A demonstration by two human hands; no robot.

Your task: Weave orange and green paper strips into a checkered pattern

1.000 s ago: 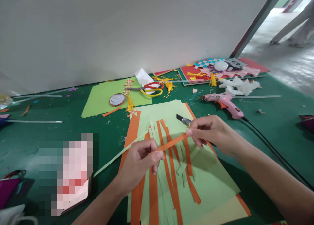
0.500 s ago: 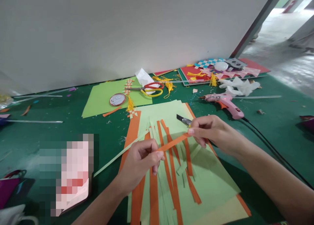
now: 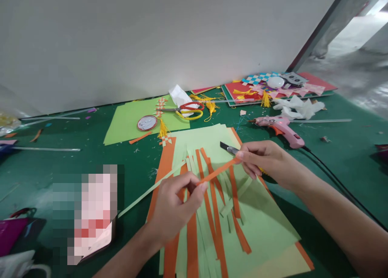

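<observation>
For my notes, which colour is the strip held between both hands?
The strip is orange; head view.

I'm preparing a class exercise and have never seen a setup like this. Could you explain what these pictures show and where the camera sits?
There is no machine here: a person works with two bare hands. One camera, worn on the head, looks forward and down.

The left hand and right hand pinch an orange strip between thumb and fingers, so it spans the gap between them. Below are pale green paper and loose orange and green strips.

A cutter knife lies near the right hand. Farther back on the green table are red-and-yellow-handled scissors and a pink glue gun. One patch on the left is pixelated, so I cannot fully describe it.
</observation>
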